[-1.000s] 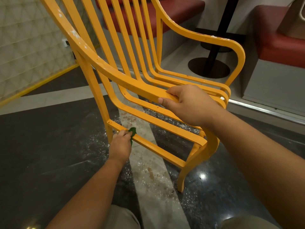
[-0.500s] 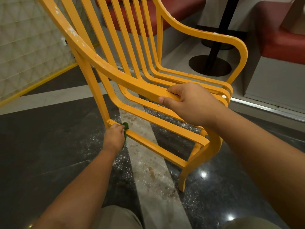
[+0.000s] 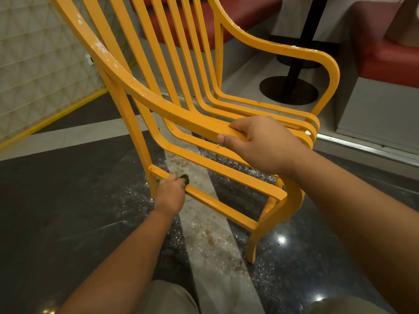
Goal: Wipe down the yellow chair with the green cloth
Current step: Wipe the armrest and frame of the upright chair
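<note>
Floor (image 3: 68, 211): white flecks lie scattered around the legs of the yellow chair (image 3: 292, 200).
Left hand (image 3: 170, 192): my fingers are bunched round the green cloth (image 3: 185, 179), pressing it on the low side rail (image 3: 222, 208) near the back leg.
Right hand (image 3: 260, 141): wrapped over the near armrest (image 3: 140, 87), steadying the frame.
Done: I cannot tell which parts are already clean.
Left: white specks show on the near armrest's upper curve and on the far armrest (image 3: 283, 49), so I judge much wiping remains.
</note>
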{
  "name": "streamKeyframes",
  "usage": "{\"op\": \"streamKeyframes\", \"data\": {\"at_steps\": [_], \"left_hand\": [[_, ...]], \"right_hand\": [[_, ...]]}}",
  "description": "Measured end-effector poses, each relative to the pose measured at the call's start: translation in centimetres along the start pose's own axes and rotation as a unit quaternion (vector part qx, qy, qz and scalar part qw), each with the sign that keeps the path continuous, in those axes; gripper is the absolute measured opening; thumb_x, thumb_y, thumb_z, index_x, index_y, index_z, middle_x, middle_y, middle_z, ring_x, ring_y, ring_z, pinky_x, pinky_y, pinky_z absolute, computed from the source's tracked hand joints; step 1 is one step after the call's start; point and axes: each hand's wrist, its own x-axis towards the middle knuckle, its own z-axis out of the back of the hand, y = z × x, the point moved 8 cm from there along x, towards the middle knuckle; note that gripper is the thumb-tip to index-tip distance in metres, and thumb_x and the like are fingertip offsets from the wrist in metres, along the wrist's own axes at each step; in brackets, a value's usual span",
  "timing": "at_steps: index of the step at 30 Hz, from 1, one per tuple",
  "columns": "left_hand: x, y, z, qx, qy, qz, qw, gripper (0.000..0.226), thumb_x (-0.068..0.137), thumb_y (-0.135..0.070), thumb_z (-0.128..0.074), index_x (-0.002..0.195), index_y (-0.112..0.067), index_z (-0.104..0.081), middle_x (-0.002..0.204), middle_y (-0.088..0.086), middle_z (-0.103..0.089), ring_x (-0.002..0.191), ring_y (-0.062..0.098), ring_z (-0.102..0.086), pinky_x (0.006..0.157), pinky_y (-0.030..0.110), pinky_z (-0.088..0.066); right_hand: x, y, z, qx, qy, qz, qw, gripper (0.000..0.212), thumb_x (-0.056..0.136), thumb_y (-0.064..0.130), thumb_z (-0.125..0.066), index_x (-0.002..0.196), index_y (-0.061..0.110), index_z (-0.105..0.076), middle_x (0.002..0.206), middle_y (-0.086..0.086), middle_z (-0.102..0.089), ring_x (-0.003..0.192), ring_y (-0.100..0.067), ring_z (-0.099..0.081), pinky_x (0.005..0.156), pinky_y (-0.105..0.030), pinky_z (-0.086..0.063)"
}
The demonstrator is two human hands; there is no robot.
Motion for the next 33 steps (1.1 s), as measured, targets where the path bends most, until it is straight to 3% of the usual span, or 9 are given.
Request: {"op": "streamKeyframes", "data": {"at_steps": [2, 4, 6, 9, 12, 15, 19, 25, 33], "left_hand": [[-0.5, -0.7, -0.1, -0.04, 0.026, -0.01, 0.999, 0.028, 0.102, -0.019, -0.049, 0.119, -0.013, -0.071, 0.106, 0.006, -0.063, 0.09, 0.028, -0.057, 0.078, 0.04, -0.049], [0.3, -0.3, 0.9, -0.096, 0.042, 0.044, 0.994, 0.027, 0.102, -0.021, -0.051, 0.12, -0.013, -0.07, 0.111, 0.007, -0.067, 0.092, 0.024, -0.06, 0.081, 0.036, -0.051], [1.0, 0.6, 1.8, -0.184, 0.025, 0.108, 0.977, 0.025, 0.102, -0.022, -0.053, 0.12, -0.014, -0.067, 0.111, 0.007, -0.069, 0.094, 0.022, -0.06, 0.079, 0.033, -0.049], [1.2, 0.6, 2.4, -0.261, -0.034, 0.135, 0.955, 0.012, 0.1, -0.025, -0.058, 0.106, -0.016, -0.062, 0.103, 0.005, -0.065, 0.095, 0.024, -0.06, 0.075, 0.032, -0.044], [1.0, 0.0, 0.5, -0.221, -0.012, 0.107, 0.969, 0.031, 0.097, -0.033, -0.061, 0.12, -0.013, -0.065, 0.12, 0.011, -0.059, 0.111, 0.03, -0.056, 0.094, 0.038, -0.046], [0.2, -1.3, -1.5, -0.142, 0.033, 0.03, 0.989, 0.052, 0.094, -0.038, -0.063, 0.139, -0.013, -0.053, 0.137, 0.009, -0.048, 0.123, 0.031, -0.044, 0.108, 0.045, -0.04], [0.0, -0.9, -1.7, -0.032, 0.02, -0.026, 0.999, 0.047, 0.1, -0.042, -0.053, 0.141, -0.022, -0.051, 0.138, 0.0, -0.051, 0.117, 0.027, -0.043, 0.1, 0.045, -0.044], [1.7, 2.6, 0.2, -0.043, -0.03, 0.102, 0.993, 0.036, 0.099, -0.033, -0.057, 0.13, -0.014, -0.063, 0.124, 0.006, -0.058, 0.109, 0.031, -0.05, 0.097, 0.042, -0.041], [0.1, 0.2, -0.5, -0.064, -0.009, -0.059, 0.996, 0.032, 0.097, -0.029, -0.062, 0.126, -0.016, -0.066, 0.116, 0.001, -0.064, 0.102, 0.027, -0.053, 0.092, 0.042, -0.046]], "right_hand": [[0.0, 0.0, 0.0, 0.002, 0.001, 0.001, 1.0, 0.039, 0.099, 0.057, -0.048, 0.106, 0.024, -0.068, 0.074, 0.003, -0.061, 0.068, -0.013, -0.056, 0.06, -0.034, -0.047], [0.0, 0.0, 0.1, 0.002, 0.0, 0.002, 1.0, 0.04, 0.099, 0.057, -0.048, 0.106, 0.023, -0.068, 0.074, 0.003, -0.061, 0.069, -0.013, -0.056, 0.062, -0.035, -0.048], [0.0, 0.0, 0.0, 0.005, 0.001, 0.003, 1.0, 0.039, 0.099, 0.057, -0.048, 0.106, 0.023, -0.068, 0.074, 0.003, -0.061, 0.069, -0.013, -0.057, 0.061, -0.035, -0.047], [0.0, 0.0, 0.0, 0.005, 0.0, 0.002, 1.0, 0.04, 0.099, 0.057, -0.048, 0.106, 0.023, -0.068, 0.074, 0.003, -0.062, 0.069, -0.013, -0.057, 0.062, -0.035, -0.048], [0.0, 0.0, 0.0, 0.002, -0.002, 0.0, 1.0, 0.04, 0.099, 0.057, -0.048, 0.104, 0.023, -0.068, 0.073, 0.002, -0.061, 0.069, -0.013, -0.057, 0.062, -0.034, -0.047], [0.1, -0.1, 0.1, 0.001, -0.005, 0.002, 1.0, 0.04, 0.099, 0.057, -0.048, 0.101, 0.023, -0.068, 0.073, 0.002, -0.061, 0.068, -0.014, -0.057, 0.06, -0.034, -0.046], [0.1, -0.1, 0.1, 0.003, -0.003, 0.001, 1.0, 0.04, 0.099, 0.057, -0.048, 0.103, 0.024, -0.068, 0.074, 0.002, -0.062, 0.069, -0.014, -0.057, 0.063, -0.035, -0.048], [0.0, -0.1, 0.0, 0.003, -0.004, 0.0, 1.0, 0.039, 0.098, 0.058, -0.048, 0.102, 0.025, -0.068, 0.074, 0.003, -0.062, 0.069, -0.013, -0.057, 0.065, -0.038, -0.051], [-0.1, -0.1, 0.1, 0.001, -0.009, 0.0, 1.0, 0.039, 0.098, 0.058, -0.047, 0.102, 0.025, -0.067, 0.072, 0.003, -0.062, 0.067, -0.014, -0.058, 0.063, -0.038, -0.052]]}}
